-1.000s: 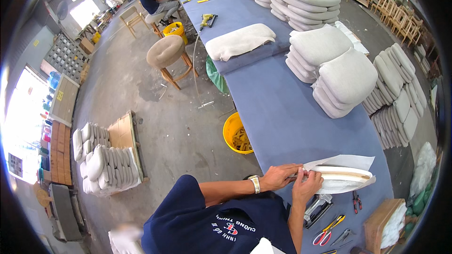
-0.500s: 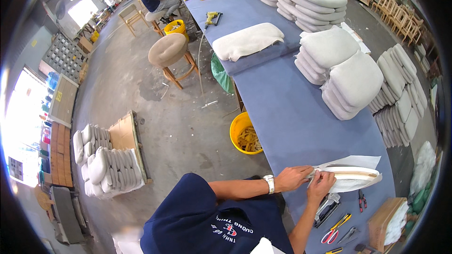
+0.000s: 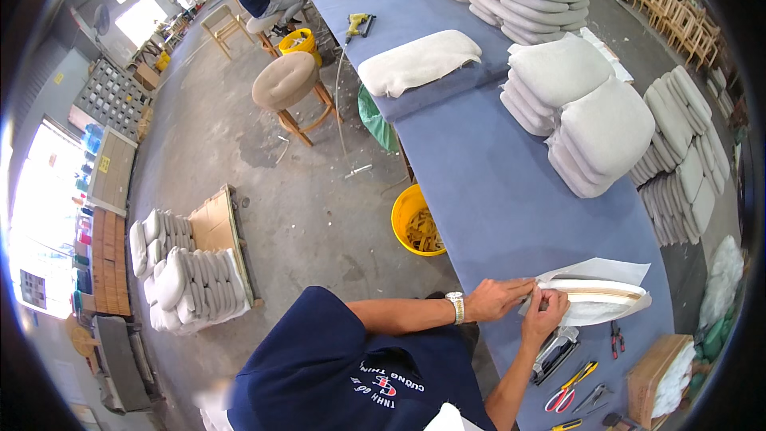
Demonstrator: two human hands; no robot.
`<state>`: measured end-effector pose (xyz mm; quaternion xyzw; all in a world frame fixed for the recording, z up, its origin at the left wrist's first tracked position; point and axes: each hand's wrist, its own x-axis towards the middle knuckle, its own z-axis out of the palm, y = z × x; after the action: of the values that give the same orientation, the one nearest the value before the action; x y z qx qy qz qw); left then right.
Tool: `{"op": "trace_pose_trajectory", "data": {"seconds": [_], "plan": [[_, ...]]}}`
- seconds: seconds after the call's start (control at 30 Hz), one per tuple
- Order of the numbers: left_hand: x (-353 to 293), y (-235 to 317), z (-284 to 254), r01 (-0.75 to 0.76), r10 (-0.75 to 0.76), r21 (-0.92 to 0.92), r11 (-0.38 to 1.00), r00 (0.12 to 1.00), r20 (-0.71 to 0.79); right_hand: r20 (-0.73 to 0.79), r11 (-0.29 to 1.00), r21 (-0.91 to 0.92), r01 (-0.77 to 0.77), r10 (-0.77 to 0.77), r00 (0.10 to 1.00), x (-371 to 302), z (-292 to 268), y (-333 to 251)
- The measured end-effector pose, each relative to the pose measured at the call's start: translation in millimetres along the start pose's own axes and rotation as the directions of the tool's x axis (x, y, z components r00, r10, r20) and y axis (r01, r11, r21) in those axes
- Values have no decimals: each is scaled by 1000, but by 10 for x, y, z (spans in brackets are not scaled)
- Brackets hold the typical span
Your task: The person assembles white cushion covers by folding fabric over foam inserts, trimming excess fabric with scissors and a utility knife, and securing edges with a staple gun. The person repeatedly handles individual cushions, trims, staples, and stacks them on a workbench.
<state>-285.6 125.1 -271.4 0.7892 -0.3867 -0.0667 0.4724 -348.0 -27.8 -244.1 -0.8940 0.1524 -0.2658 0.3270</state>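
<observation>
At the near right of the blue table, a curved seat pad (image 3: pixel 598 294) stands on edge with a tan strip along it and loose white fabric (image 3: pixel 622 270) around it. My left hand (image 3: pixel 501 300), a watch on its wrist, is closed on the fabric at the pad's left end. Right against it, my right hand (image 3: pixel 546 310) pinches the same end with bent fingers. The fingertips partly hide the cloth between them. A staple gun (image 3: pixel 556 353) lies just below my right hand, with red-handled scissors (image 3: pixel 570 389) and black-and-red pliers (image 3: pixel 617 340) nearby.
Stacked pale cushions (image 3: pixel 602 132) stand along the table's right side. Farther up lie another white pad (image 3: pixel 419 62) and a yellow-green air tool (image 3: pixel 360 25). A yellow bucket (image 3: pixel 409 206) stands by the left edge, and a cardboard box (image 3: pixel 656 371) sits at the near right corner.
My left fingers have straightened a little over the pad's end, and both hands stay at that end. The view has shifted slightly.
</observation>
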Motion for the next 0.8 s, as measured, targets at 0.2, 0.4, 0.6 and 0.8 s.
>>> {"op": "trace_pose_trajectory", "data": {"seconds": [0.2,0.4,0.6,0.8], "plan": [[58,-118,51,-63,60,197,978,998,22,-73,978,157,-138,151,986,-32,-210,-11],[108,-25,24,-128,135,77,989,987,-82,-248,953,273,-128,198,948,-227,-635,-196],[103,20,-14,-150,151,82,985,989,-8,-340,736,4,-677,637,691,-903,-606,1024],[103,38,-49,-107,108,86,991,994,-11,-253,705,-288,-649,597,761,-1067,-237,1619]]}}
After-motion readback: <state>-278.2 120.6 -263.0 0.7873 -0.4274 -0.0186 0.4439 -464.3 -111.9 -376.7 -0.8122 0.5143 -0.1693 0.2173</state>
